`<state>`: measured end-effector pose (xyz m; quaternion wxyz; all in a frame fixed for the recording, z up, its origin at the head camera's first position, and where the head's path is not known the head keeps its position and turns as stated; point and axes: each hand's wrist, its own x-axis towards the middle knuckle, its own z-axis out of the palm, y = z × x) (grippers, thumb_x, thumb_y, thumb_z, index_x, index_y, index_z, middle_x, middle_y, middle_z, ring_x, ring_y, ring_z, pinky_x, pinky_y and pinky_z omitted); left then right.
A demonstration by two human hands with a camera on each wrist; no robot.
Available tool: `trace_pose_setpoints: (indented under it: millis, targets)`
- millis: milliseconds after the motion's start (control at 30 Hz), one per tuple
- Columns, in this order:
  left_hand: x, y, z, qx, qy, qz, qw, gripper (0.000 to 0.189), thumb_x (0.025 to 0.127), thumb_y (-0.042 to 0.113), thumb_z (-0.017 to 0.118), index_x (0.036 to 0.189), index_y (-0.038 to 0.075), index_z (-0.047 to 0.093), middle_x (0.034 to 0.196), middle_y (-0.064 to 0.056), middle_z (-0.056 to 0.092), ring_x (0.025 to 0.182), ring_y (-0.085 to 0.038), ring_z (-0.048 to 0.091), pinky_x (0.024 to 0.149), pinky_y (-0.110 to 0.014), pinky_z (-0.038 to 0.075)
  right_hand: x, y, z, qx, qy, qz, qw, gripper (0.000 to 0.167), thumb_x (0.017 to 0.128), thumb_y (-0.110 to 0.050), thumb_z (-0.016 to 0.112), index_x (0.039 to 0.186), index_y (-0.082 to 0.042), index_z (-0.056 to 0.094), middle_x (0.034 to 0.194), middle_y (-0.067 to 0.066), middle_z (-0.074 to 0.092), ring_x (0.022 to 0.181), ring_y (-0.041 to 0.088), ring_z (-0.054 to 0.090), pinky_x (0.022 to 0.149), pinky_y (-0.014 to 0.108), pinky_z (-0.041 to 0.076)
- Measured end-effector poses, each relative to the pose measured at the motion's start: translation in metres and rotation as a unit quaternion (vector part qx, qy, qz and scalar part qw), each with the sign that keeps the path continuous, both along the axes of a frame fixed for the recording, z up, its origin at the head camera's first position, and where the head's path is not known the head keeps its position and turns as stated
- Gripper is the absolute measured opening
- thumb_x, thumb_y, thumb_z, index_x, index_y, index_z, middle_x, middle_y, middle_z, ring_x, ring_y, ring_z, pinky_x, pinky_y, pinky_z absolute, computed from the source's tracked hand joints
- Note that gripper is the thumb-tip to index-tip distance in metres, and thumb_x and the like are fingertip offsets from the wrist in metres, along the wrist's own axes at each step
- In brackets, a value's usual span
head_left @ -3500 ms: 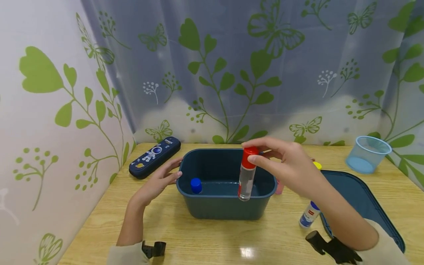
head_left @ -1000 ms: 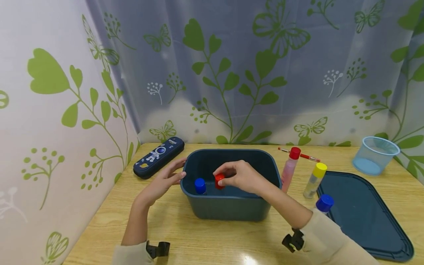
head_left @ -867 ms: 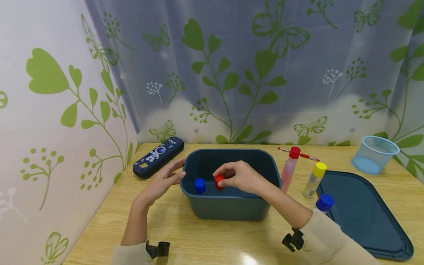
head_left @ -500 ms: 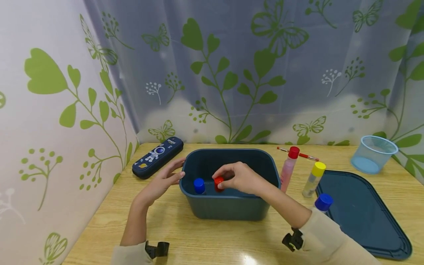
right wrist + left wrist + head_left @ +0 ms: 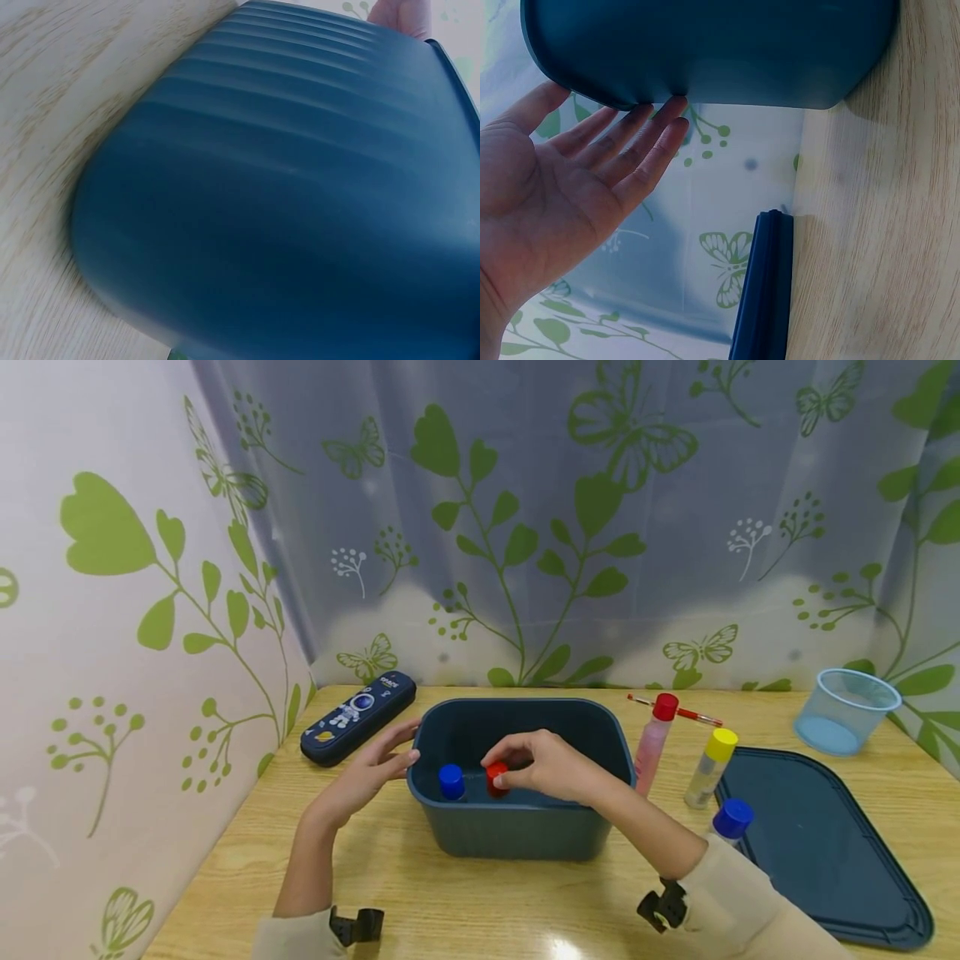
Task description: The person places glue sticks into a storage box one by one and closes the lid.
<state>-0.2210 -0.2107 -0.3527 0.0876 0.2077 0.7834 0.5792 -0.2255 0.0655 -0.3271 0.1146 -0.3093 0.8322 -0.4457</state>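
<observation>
At the left end of the bin (image 5: 517,835), the left hand (image 5: 372,758) touches smooth plastic with relaxed, spread fingers, gripping nothing. Inside the bin, right of a round blue cap (image 5: 451,779), the right hand (image 5: 546,763) pinches a red cap (image 5: 492,779). Only the right-wrist view shows ridges on the bin.

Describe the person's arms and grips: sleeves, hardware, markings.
Left grip and right grip: bare, ungloved. Left sleeve and right sleeve: plain cream fabric. Left wrist mount and right wrist mount: black, chunky, no readable markings. No cables visible.
</observation>
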Motion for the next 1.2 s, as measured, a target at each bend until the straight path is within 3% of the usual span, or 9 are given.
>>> trace_pose_setpoints:
  millis: [367, 567, 800, 967, 1200]
  targets:
    - [0.000, 0.003, 0.000, 0.001, -0.002, 0.001, 1.0000, 0.053, 0.097, 0.024, 0.048, 0.144, 0.009, 0.027, 0.146, -0.016, 0.025, 0.125, -0.034, 0.036, 0.098, -0.049, 0.034, 0.002, 0.004, 0.004, -0.002, 0.009, 0.003, 1.0000, 0.021, 0.085, -0.012, 0.067, 0.106, -0.005, 0.066, 0.098, -0.001, 0.065, 0.089, 0.014, 0.059, 0.080, 0.030, 0.047]
    - [0.000, 0.005, -0.001, 0.005, -0.002, -0.006, 1.0000, 0.053, 0.097, 0.024, 0.048, 0.144, 0.009, 0.027, 0.146, -0.016, 0.026, 0.126, -0.034, 0.035, 0.098, -0.049, 0.034, 0.004, 0.021, 0.014, -0.032, 0.018, -0.003, 0.9993, 0.024, 0.087, -0.018, 0.065, 0.108, -0.007, 0.065, 0.102, 0.002, 0.065, 0.094, 0.014, 0.059, 0.080, 0.031, 0.048]
    - [-0.001, 0.004, -0.001, 0.005, -0.001, -0.006, 1.0000, 0.053, 0.097, 0.024, 0.048, 0.144, 0.009, 0.027, 0.146, -0.016, 0.026, 0.126, -0.034, 0.035, 0.097, -0.048, 0.034, 0.029, 0.054, 0.045, -0.071, 0.024, -0.049, 0.9960, 0.028, 0.088, -0.020, 0.064, 0.113, -0.008, 0.062, 0.110, 0.008, 0.061, 0.096, 0.017, 0.059, 0.079, 0.029, 0.049]
    - [-0.001, 0.002, -0.002, 0.005, 0.000, -0.006, 1.0000, 0.053, 0.097, 0.023, 0.048, 0.144, 0.009, 0.027, 0.146, -0.016, 0.025, 0.126, -0.034, 0.034, 0.098, -0.048, 0.034, 0.054, 0.084, 0.063, -0.084, 0.021, -0.072, 0.9936, 0.029, 0.090, -0.018, 0.061, 0.116, -0.006, 0.060, 0.116, 0.011, 0.057, 0.088, 0.020, 0.062, 0.065, 0.034, 0.053]
    - [0.000, -0.001, -0.002, 0.006, -0.003, -0.006, 1.0000, 0.053, 0.097, 0.023, 0.048, 0.144, 0.009, 0.027, 0.146, -0.016, 0.025, 0.126, -0.034, 0.034, 0.098, -0.049, 0.033, 0.075, 0.130, 0.058, -0.031, 0.071, -0.128, 0.9888, 0.026, 0.092, -0.019, 0.058, 0.117, -0.013, 0.060, 0.119, 0.005, 0.056, 0.096, 0.017, 0.060, 0.076, 0.031, 0.050]
